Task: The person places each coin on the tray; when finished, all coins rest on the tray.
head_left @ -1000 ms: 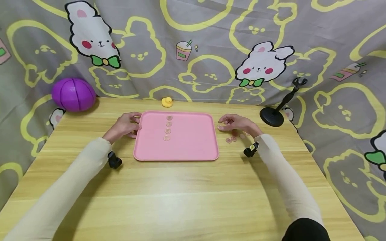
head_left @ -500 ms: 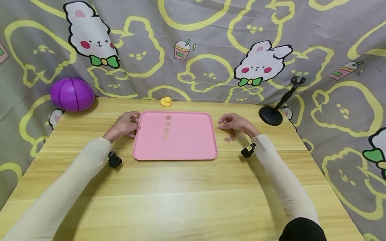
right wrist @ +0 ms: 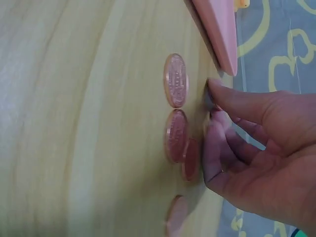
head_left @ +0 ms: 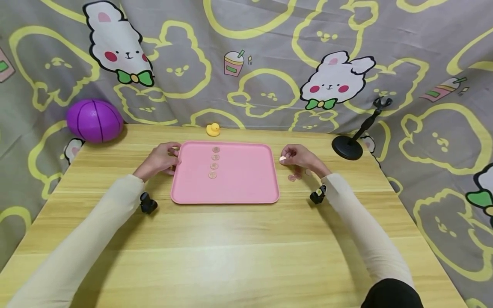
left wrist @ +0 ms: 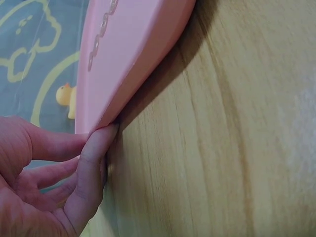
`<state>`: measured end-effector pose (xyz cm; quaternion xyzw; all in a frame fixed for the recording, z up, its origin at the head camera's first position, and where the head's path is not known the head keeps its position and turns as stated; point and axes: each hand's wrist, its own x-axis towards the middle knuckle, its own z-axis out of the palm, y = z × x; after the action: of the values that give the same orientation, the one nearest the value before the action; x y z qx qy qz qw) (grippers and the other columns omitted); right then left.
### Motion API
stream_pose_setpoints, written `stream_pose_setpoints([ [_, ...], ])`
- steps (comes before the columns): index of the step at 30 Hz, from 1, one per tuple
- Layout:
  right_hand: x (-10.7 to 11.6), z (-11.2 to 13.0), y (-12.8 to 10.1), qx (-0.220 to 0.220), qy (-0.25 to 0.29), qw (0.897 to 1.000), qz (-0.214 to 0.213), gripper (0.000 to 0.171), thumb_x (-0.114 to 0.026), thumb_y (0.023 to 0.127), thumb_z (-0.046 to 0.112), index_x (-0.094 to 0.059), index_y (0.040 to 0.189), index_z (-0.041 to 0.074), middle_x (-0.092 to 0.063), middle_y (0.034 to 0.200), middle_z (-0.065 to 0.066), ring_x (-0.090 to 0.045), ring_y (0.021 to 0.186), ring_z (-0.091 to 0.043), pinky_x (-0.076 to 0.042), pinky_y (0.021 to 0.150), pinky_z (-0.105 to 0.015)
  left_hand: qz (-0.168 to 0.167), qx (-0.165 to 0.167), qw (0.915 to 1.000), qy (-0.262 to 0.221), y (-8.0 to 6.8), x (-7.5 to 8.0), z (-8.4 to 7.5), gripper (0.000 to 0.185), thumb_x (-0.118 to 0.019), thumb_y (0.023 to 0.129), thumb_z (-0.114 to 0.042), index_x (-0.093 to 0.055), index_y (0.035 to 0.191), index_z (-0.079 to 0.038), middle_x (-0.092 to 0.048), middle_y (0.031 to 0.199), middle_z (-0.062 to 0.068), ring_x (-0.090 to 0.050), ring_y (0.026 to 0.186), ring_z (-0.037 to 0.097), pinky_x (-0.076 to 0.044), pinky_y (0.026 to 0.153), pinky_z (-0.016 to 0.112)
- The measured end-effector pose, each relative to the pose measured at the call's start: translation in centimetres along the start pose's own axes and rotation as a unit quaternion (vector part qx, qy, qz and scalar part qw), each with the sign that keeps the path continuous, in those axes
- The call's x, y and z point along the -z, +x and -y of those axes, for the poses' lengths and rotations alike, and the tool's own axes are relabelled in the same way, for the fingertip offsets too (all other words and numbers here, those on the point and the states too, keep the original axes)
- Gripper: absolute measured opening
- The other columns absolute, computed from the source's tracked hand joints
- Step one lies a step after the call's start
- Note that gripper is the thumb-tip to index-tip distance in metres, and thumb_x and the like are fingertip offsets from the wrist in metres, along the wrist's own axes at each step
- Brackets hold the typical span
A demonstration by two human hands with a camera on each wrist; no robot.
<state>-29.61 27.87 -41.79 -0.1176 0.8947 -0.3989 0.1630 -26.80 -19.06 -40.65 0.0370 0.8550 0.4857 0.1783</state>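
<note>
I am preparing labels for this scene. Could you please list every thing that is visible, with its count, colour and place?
tray: one, pink, middle of the table.
coins on the tray: four, coppery pink, in a line on its far left part.
loose coins: at least four, coppery pink, on the table right of the tray.
table: one, light wood.
ball: one, purple, far left corner.
duck: one, yellow, behind the tray.
stand: one, black, far right.
backdrop cloth: grey, with rabbits.
left hand: touches the tray's left edge.
right hand: pinches one coin.
</note>
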Motion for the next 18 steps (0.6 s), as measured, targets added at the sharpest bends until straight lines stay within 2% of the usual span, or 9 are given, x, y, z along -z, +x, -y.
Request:
stream_pose_setpoints([
  [3,0.2,0.3,0.0,0.000,-0.008,1.000,-0.003,0.014,-0.069,0.100,0.003,-0.065,0.107,-0.008,-0.066,0.095,-0.019,-0.059,0.080,-0.022,-0.054,0.073,-0.026,0.001,0.002,1.0000,-0.004,0.1,-0.1,0.1,0.066,-0.056,0.096,0.006,-0.032,0.158,0.007,-0.046,0.133,0.029,-0.065,0.083,0.021,-0.067,0.066,0.032],
  [4,0.4,0.5,0.0,-0.002,-0.007,1.000,-0.003,0.013,-0.067,0.100,0.001,-0.065,0.107,-0.009,-0.067,0.094,-0.022,-0.063,0.081,-0.027,-0.057,0.074,-0.029,0.001,0.002,1.0000,-0.004,0.1,-0.1,0.0,0.066,-0.056,0.096,0.006,-0.032,0.158,0.007,-0.046,0.133,0.030,-0.065,0.084,0.021,-0.068,0.066,0.032],
  [8,0.9,1.3,0.1,-0.011,-0.024,1.000,-0.016,0.011,-0.058,0.099,-0.008,-0.066,0.106,-0.011,-0.068,0.097,-0.024,-0.068,0.089,-0.036,-0.059,0.076,-0.031,0.001,0.007,1.0000,-0.001,0.3,-0.1,-0.2,0.066,-0.055,0.096,0.005,-0.032,0.158,0.006,-0.047,0.134,0.030,-0.065,0.084,0.021,-0.068,0.066,0.032],
  [12,0.5,2.1,0.3,-0.010,-0.028,0.998,-0.048,0.012,-0.056,0.099,-0.008,-0.067,0.105,-0.010,-0.068,0.097,-0.022,-0.068,0.088,-0.031,-0.060,0.072,-0.027,0.001,0.014,0.9997,-0.019,0.1,0.0,0.3,0.068,-0.057,0.097,0.004,-0.031,0.160,0.005,-0.047,0.137,0.030,-0.066,0.083,0.019,-0.067,0.066,0.030],
  [18,-1.5,3.4,0.2,0.009,0.019,0.998,-0.067,0.014,-0.067,0.100,0.000,-0.069,0.111,-0.009,-0.073,0.101,-0.023,-0.072,0.087,-0.027,-0.067,0.081,-0.036,0.001,0.020,0.9979,-0.061,0.1,0.3,0.7,0.071,-0.058,0.098,0.004,-0.028,0.162,0.005,-0.046,0.141,0.031,-0.065,0.081,0.014,-0.068,0.065,0.030],
])
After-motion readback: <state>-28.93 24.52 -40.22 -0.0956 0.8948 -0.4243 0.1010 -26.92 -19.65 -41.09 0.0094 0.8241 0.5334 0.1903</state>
